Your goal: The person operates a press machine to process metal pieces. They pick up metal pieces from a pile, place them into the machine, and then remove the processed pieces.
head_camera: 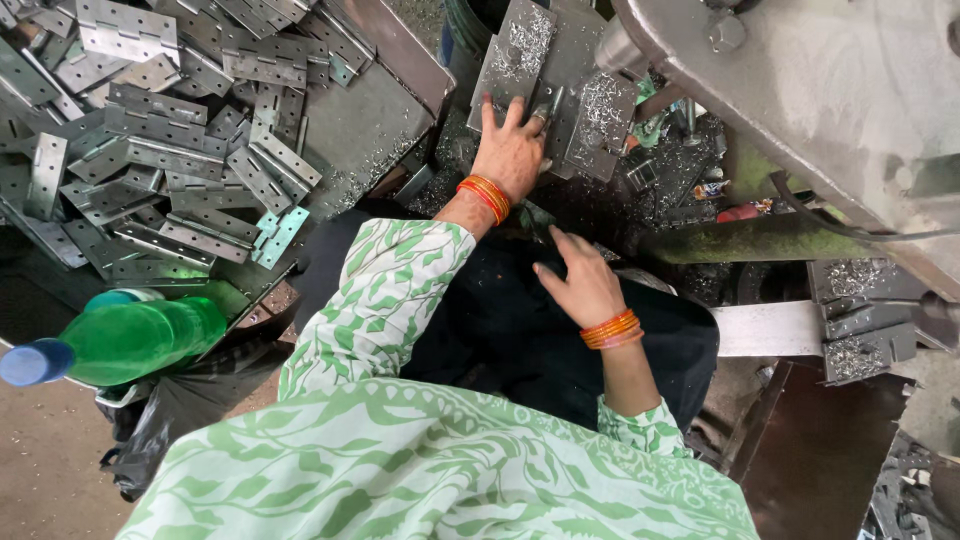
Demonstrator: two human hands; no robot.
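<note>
Head view, looking down. Left hand (512, 150) lies flat, fingers spread, on a grey metal plate (520, 50) strewn with bright shavings; whether it grips anything cannot be told. The plate sits on the machine bed just beside the heavy grey machine arm (800, 80). Right hand (585, 285), fingers loosely curled and holding nothing visible, rests on the dark lap. Flat, punched steel hinges (150, 150) lie heaped at left; a green bottle (135, 340) lies below them.

Left hand (512, 150) fingertips hidden among metal plates (520, 55), hinge pile (150, 130) cut by frame edge
</note>
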